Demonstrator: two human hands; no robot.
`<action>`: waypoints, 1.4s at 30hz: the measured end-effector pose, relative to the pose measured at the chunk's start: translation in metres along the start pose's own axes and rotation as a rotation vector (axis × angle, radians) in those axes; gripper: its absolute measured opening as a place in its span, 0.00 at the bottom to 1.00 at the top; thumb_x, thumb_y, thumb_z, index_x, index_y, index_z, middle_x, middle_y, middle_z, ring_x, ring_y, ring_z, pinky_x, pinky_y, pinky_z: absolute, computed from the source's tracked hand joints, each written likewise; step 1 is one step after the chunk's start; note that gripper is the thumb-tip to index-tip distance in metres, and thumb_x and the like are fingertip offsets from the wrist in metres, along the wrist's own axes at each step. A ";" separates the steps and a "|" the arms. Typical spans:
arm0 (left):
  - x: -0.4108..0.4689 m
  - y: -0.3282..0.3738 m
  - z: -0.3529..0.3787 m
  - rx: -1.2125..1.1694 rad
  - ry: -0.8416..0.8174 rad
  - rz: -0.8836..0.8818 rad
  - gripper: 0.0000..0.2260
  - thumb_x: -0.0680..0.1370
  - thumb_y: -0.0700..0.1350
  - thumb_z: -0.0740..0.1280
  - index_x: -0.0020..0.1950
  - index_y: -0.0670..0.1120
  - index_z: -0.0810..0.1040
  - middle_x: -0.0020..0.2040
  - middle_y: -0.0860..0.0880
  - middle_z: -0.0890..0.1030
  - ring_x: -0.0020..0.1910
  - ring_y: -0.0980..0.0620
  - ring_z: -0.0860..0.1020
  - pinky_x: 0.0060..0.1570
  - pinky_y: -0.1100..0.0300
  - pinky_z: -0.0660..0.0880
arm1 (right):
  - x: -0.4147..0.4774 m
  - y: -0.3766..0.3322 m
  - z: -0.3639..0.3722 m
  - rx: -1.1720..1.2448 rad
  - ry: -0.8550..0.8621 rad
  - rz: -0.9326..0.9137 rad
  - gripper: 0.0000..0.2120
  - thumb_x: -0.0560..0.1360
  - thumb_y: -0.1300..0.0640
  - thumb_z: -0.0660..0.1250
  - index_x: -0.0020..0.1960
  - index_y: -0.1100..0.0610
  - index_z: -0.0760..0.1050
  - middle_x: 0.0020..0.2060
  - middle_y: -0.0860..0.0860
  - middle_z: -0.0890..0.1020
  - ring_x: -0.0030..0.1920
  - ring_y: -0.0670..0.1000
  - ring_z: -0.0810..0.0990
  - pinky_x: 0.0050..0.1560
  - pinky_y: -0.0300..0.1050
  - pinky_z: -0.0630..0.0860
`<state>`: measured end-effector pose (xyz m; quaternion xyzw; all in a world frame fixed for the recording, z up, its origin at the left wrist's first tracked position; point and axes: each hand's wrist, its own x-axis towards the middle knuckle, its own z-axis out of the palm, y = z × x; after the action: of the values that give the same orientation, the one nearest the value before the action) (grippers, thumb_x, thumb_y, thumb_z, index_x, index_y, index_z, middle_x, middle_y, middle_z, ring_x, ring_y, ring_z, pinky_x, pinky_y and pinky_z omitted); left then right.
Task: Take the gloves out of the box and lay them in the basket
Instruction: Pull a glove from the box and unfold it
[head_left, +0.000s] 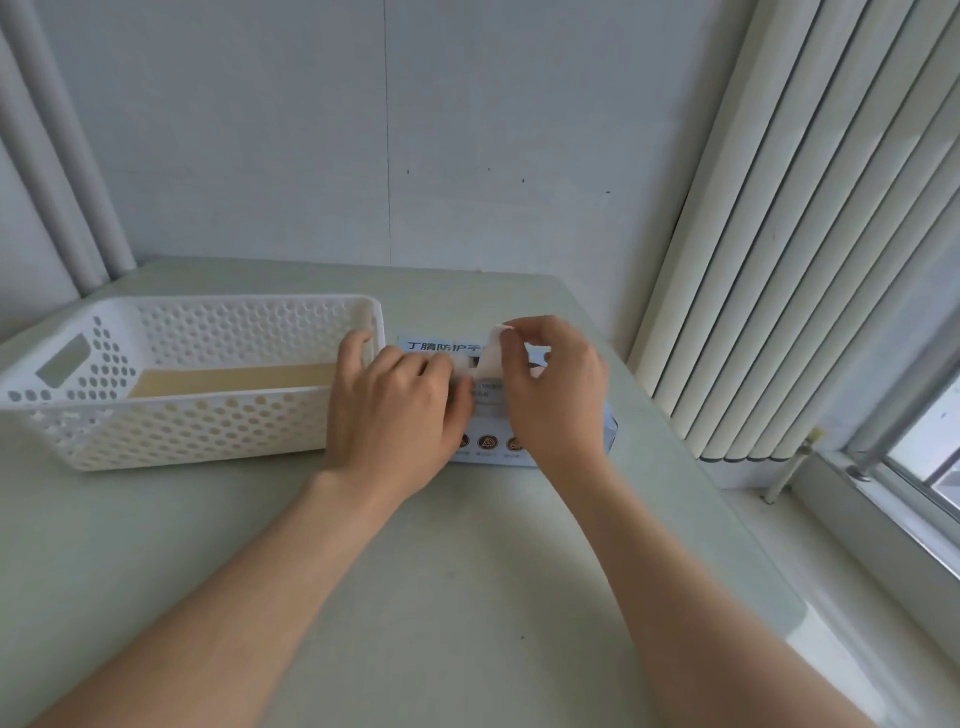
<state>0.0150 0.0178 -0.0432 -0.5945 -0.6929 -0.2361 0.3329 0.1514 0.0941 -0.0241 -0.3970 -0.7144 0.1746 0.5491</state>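
Box (437, 347) 1, under flat left hand (389, 415) | glove (491, 359) 1, pinched by right hand (556, 395) | basket (182, 436) 1

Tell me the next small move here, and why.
Probably lift the right hand to draw the white glove clear of the box. That hand pinches the glove, whose lower end is in the box opening; the left hand presses the box down, and the basket beside it shows no glove.
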 end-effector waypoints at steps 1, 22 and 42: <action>-0.001 0.000 0.000 -0.006 -0.006 0.001 0.16 0.84 0.52 0.61 0.44 0.46 0.81 0.38 0.49 0.85 0.41 0.45 0.81 0.68 0.40 0.66 | 0.001 0.000 -0.002 0.023 -0.004 0.030 0.05 0.83 0.54 0.69 0.52 0.48 0.84 0.47 0.40 0.84 0.54 0.47 0.81 0.57 0.41 0.74; -0.001 0.017 0.003 -0.278 -0.187 -0.016 0.18 0.83 0.53 0.51 0.55 0.47 0.78 0.47 0.49 0.82 0.48 0.44 0.76 0.48 0.49 0.73 | 0.017 -0.002 -0.022 0.622 0.177 0.387 0.08 0.86 0.56 0.66 0.54 0.58 0.82 0.38 0.44 0.81 0.36 0.39 0.77 0.42 0.31 0.75; -0.009 0.026 0.003 -0.250 -0.133 0.116 0.17 0.85 0.56 0.57 0.68 0.50 0.77 0.68 0.49 0.72 0.55 0.43 0.79 0.56 0.46 0.74 | 0.020 0.004 -0.049 -0.084 -0.375 0.040 0.08 0.76 0.59 0.70 0.52 0.55 0.86 0.34 0.44 0.83 0.32 0.41 0.79 0.31 0.34 0.77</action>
<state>0.0402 0.0188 -0.0534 -0.6847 -0.6429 -0.2612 0.2227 0.1966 0.1029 0.0022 -0.3943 -0.8029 0.2262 0.3857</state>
